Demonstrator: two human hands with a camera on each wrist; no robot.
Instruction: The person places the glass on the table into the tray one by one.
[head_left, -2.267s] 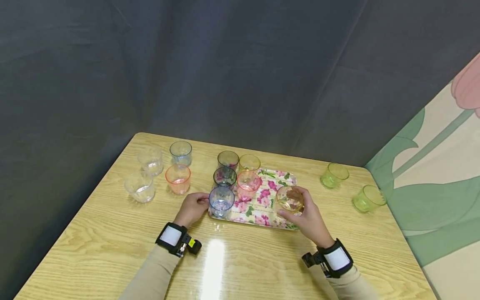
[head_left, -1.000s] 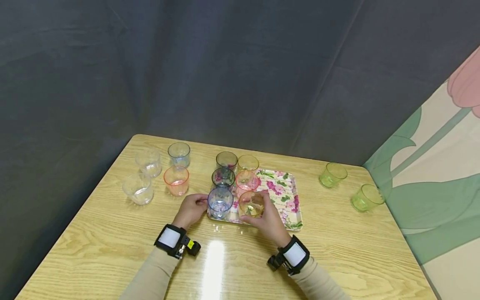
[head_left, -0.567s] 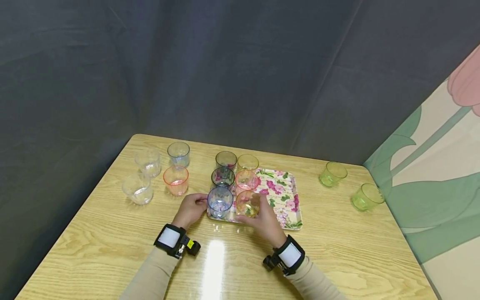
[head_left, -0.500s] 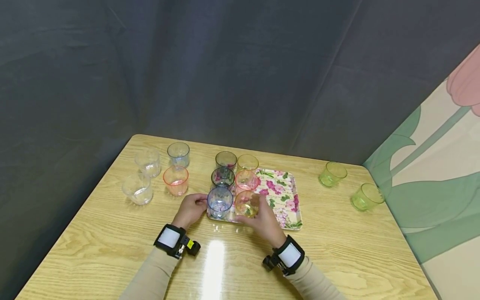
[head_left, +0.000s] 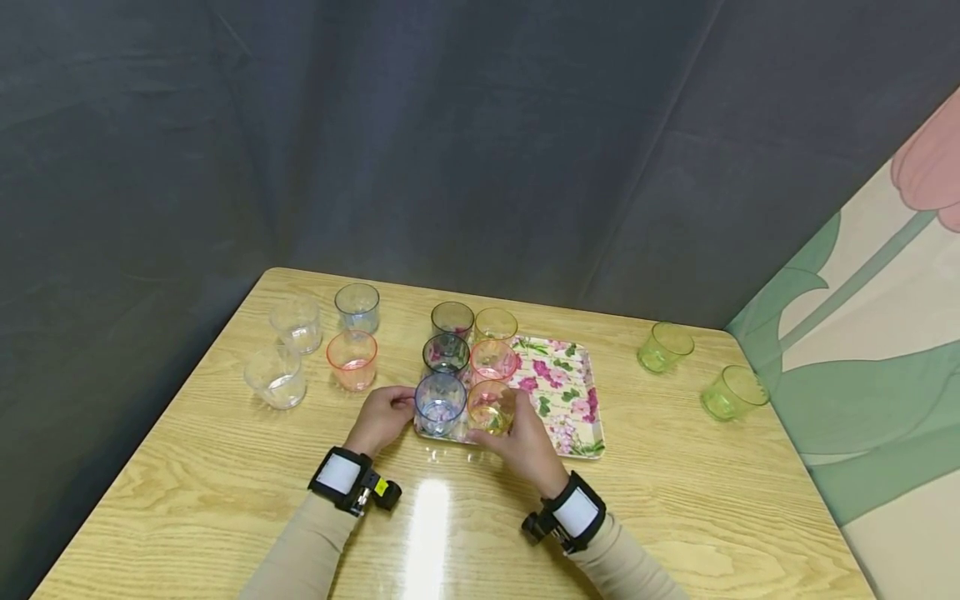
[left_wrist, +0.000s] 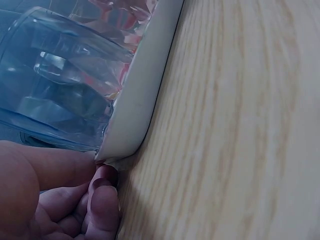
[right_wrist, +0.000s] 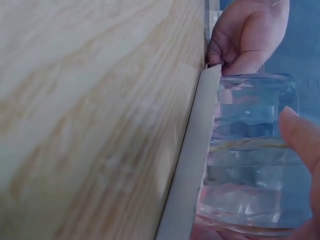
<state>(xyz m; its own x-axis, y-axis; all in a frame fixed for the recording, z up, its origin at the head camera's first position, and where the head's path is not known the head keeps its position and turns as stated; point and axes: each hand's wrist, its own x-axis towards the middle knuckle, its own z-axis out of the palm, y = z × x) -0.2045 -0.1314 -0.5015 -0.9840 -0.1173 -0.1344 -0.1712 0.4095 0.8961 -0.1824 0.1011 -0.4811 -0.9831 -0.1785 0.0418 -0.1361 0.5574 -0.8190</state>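
In the head view my right hand (head_left: pixel 527 443) grips a yellow-tinted cup (head_left: pixel 491 408) from its right side, thumb in front. That cup stands upright at the front of the floral tray (head_left: pixel 558 417), beside a blue-tinted cup (head_left: pixel 440 406) in the front left corner. My left hand (head_left: pixel 381 421) pinches the tray's left edge; the left wrist view shows its thumb and fingertips right at the tray's corner (left_wrist: pixel 132 120). Behind the front pair are a pink cup (head_left: pixel 493 360), a dark grey cup (head_left: pixel 446 357), another dark cup (head_left: pixel 452 321) and a yellow cup (head_left: pixel 496 324).
Left of the tray on the wooden table (head_left: pixel 225 500) stand two clear cups (head_left: pixel 276 379), a red-rimmed cup (head_left: pixel 352 362) and a pale blue cup (head_left: pixel 357 310). Two green cups (head_left: pixel 666 348) sit to the right, both leaning. A dark curtain (head_left: pixel 480 167) hangs behind.
My right hand has carried the yellow cup leftward from the tray's right part to beside the blue cup, then shifted it slightly closer. My left hand has stayed at the tray's edge.
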